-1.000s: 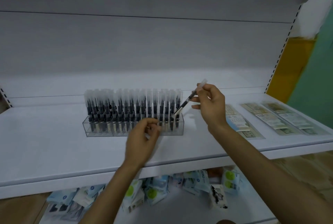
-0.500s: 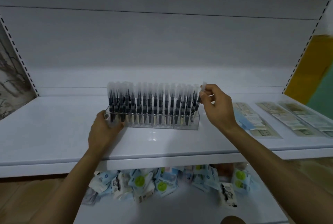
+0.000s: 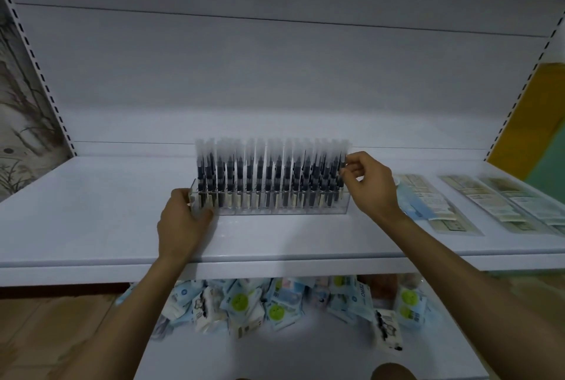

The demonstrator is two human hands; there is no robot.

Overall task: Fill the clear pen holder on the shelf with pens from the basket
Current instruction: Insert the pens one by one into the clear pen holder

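Observation:
A clear pen holder point(image 3: 275, 210) stands in the middle of the white shelf point(image 3: 91, 214). It is packed with several upright black pens with frosted caps point(image 3: 269, 171). My left hand point(image 3: 180, 220) grips the holder's left end, fingers curled round its corner. My right hand point(image 3: 370, 187) is at the holder's right end and pinches the rightmost pen point(image 3: 341, 175) near its cap. No basket is in view.
Flat packets in clear sleeves point(image 3: 501, 205) lie on the shelf to the right. Several small blue and white packs point(image 3: 275, 306) are heaped on the lower shelf beneath. A slotted upright point(image 3: 39, 74) borders the left; the back panel is bare.
The pen my right hand held tilted now stands upright in the holder's right end. My left hand slid from the holder's front middle to its left end. The view shifted left.

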